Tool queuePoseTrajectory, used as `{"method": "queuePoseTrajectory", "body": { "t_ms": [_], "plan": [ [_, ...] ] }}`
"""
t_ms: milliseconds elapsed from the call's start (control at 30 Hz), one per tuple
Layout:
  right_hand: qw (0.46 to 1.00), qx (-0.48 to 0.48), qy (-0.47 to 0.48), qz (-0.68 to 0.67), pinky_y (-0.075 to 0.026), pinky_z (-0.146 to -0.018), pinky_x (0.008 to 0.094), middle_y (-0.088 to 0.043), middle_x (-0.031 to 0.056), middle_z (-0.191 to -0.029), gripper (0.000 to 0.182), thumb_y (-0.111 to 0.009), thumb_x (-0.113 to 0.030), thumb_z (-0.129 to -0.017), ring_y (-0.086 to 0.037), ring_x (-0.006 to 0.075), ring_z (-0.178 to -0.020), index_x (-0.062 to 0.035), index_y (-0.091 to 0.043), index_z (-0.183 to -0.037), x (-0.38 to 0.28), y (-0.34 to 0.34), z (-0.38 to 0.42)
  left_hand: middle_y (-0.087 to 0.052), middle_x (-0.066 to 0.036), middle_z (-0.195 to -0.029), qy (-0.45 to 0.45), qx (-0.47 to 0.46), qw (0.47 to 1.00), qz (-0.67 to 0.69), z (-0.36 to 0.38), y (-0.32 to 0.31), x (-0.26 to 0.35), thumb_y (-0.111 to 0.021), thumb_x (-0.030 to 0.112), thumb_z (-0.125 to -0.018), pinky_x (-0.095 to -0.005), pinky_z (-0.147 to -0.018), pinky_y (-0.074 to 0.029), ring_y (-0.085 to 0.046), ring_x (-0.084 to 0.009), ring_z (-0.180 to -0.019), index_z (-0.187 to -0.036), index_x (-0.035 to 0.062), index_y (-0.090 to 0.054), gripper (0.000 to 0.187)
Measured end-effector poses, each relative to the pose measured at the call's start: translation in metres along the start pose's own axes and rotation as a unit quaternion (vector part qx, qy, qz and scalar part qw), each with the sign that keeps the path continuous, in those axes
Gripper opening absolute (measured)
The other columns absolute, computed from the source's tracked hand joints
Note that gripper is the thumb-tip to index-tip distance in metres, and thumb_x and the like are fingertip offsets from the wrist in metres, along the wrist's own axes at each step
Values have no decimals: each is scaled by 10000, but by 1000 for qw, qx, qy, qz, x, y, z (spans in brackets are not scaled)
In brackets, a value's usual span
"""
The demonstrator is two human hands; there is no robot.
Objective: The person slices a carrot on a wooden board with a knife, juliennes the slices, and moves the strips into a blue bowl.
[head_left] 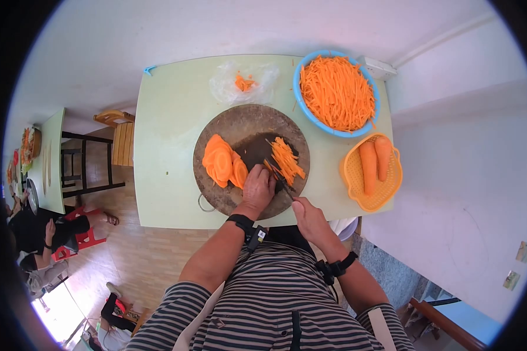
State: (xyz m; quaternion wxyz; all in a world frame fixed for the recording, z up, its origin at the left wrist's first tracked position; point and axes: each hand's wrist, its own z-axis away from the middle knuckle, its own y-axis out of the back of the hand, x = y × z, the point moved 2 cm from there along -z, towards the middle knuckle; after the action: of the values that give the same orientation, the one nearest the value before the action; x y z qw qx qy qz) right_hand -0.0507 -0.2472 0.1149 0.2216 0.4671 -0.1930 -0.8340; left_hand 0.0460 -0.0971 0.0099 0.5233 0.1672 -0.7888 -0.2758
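Observation:
On a round wooden chopping board [216,198] my right hand [311,221] grips a kitchen knife [283,186] by its handle. The dark blade points away from me, up and to the left. My left hand [259,188] has its fingers curled down against the board, close beside the blade, pressing on carrot slices that it mostly covers. Overlapping carrot slices [219,161] lie to the left of that hand. Thin carrot shreds [286,161] are heaped just right of the knife.
A blue basin [298,96] full of carrot shreds stands at the back right of the pale green table [170,140]. Right of the board, a yellow basket [357,199] holds two whole carrots [368,168]. Behind the board lies a plastic bag [263,88] with carrot bits. Other people sit at left.

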Motion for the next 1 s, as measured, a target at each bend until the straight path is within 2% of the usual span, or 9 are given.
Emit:
{"method": "queuePoseTrajectory", "body": {
  "t_ms": [67, 200, 300, 367, 500, 567, 1000],
  "plan": [
    [1000, -11, -2, 29, -500, -848, 548, -669, 323, -1012, 426, -417, -390, -1078, -623, 525, -995, -33, -574, -1247, -11, 1, -6, -592, -155, -957, 1, 4, 1000, 1, 0, 0, 1, -677, -14, -804, -425, -739, -531, -626, -364, -866, -914, -2, -602, 134],
    [998, -7, -15, 54, -497, -836, 557, -665, 328, -1012, 433, -411, -398, -1078, -623, 522, -997, -28, -575, -1233, -15, -4, -29, -593, -151, -947, -4, 12, 1000, -5, 0, -2, 0, -678, -15, -800, -422, -739, -532, -629, -357, -867, -910, 4, -607, 133],
    [1000, -1, -11, 8, -503, -843, 547, -670, 326, -1005, 428, -415, -388, -1078, -627, 517, -1011, -31, -571, -1255, -3, -13, -39, -595, -149, -943, 0, -1, 1000, 16, 1, 0, -1, -680, -16, -798, -419, -739, -534, -632, -352, -868, -898, 7, -609, 125],
    [996, 26, -41, -71, -508, -856, 532, -676, 321, -999, 424, -421, -373, -1079, -629, 515, -1023, -30, -563, -1283, 3, -13, -36, -584, -160, -969, 7, -8, 1000, 28, 0, -1, -2, -673, 22, -810, -427, -787, -525, -620, -362, -887, -886, 3, -596, 109],
    [999, 19, -29, -35, -508, -869, 522, -680, 316, -999, 422, -426, -361, -1079, -629, 516, -1028, -24, -556, -1298, -3, -2, -13, -594, -152, -945, 3, 13, 1000, 24, -1, -1, 1, -686, -13, -797, -415, -741, -534, -631, -357, -867, -873, 3, -599, 116],
    [1000, 3, 15, -18, -505, -867, 527, -675, 323, -1002, 423, -425, -359, -1081, -630, 517, -1025, -19, -551, -1298, -3, -1, -2, -593, -156, -956, 10, 3, 1000, 18, 0, -2, -2, -686, -12, -796, -418, -751, -533, -628, -362, -877, -882, -4, -592, 128],
    [999, -6, -8, 39, -499, -796, 581, -668, 331, -931, 415, -410, -389, -1084, -627, 541, -931, -36, -551, -1251, -7, -5, 2, -580, -175, -990, 19, -29, 999, 3, 2, 0, -2, -680, -8, -796, -430, -783, -524, -611, -383, -912, -914, -15, -582, 154]
  ]
}}
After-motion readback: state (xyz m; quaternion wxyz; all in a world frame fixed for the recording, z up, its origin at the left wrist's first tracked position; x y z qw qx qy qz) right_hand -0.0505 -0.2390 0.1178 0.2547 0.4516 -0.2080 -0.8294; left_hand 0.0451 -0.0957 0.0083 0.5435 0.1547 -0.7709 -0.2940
